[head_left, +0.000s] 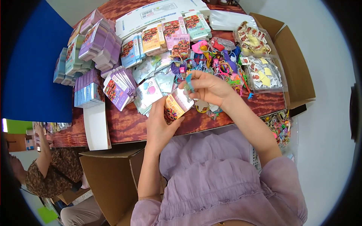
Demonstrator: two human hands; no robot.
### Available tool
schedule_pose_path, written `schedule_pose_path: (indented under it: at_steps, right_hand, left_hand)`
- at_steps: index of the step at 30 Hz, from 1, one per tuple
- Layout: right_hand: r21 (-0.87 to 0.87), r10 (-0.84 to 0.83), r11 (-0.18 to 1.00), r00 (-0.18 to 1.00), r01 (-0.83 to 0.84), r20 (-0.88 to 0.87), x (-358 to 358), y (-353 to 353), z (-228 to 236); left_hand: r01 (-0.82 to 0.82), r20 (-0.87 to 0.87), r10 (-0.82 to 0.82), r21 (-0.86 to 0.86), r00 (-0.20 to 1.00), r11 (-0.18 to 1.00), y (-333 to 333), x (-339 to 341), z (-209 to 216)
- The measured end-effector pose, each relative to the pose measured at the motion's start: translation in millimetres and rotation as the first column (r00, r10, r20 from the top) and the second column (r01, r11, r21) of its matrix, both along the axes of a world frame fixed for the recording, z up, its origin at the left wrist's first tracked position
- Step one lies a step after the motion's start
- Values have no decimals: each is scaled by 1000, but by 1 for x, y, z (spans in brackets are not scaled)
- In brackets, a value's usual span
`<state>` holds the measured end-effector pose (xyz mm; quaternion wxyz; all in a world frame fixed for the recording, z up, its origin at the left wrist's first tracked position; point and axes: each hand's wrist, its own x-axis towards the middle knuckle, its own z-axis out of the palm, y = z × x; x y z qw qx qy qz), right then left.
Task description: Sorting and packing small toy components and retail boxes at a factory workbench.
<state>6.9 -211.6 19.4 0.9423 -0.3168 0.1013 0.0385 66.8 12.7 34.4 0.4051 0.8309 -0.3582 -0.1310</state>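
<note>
My left hand [158,122] is closed around a small yellow-orange printed box [173,109], tilted, with a pale open end toward my right hand. Just above that end, my right hand [207,87] pinches a small teal-blue strip-like piece [189,82] between thumb and fingers; its exact kind is unclear. Shiny silvery packets [149,90] with pictures lie beyond my left hand. A heap of colourful small trinkets and cords [222,60] spreads behind my right hand.
Stacked printed boxes [100,41] and flat purple cartons [120,86] stand left on the wood-patterned table [128,132]. Bags of small cards [266,73] lie right, beside an open cardboard box [292,60]. Another cardboard box [109,180] stands below. A person [56,169] works at left.
</note>
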Motion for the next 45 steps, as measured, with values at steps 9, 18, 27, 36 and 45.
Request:
schedule_pose_path:
  at_steps: [9, 18, 27, 36, 45]
  right_hand:
    - [-705, -120, 708, 991, 38, -67, -15, 21, 9]
    - [-917, 22, -285, 958, 280, 286, -15, 55, 21]
    - [-971, -77, 236, 997, 46, 29, -2, 49, 33]
    - [-946, -8, -76, 949, 314, 315, 4, 76, 6]
    - [-922, 194, -137, 923, 362, 334, -4, 70, 50]
  left_hand:
    - [-10, 43, 10, -5, 999, 1000, 10, -5, -4]
    - [-59, 286, 26, 105, 958, 993, 14, -10, -11]
    - [-96, 394, 57, 82, 917, 992, 16, -14, -15]
    - [-142, 339, 125, 27, 933, 990, 17, -11, -25]
    - [-228, -88, 216, -158, 972, 961, 14, -12, -42]
